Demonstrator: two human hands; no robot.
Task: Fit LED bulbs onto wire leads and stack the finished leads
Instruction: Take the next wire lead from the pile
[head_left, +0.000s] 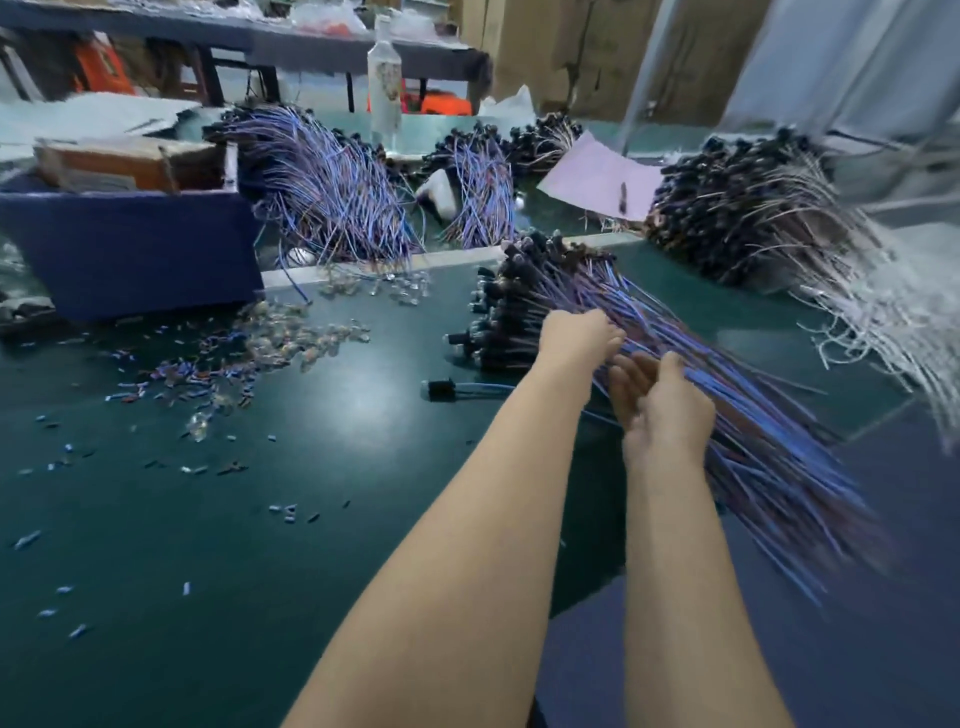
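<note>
Both arms outstretched, left hand palm-down, grip curled onto lead bundle; right hand cupped under its wires, thumb over

Glossy green tabletop; plastic-sheathed wire leads; clear bulbs.

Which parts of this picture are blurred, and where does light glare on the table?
Head view: motion blur smears the near ends of the bundle of wire leads at lower right; a pale glare patch lies on the green table left of the forearms; the far background is soft.
</note>
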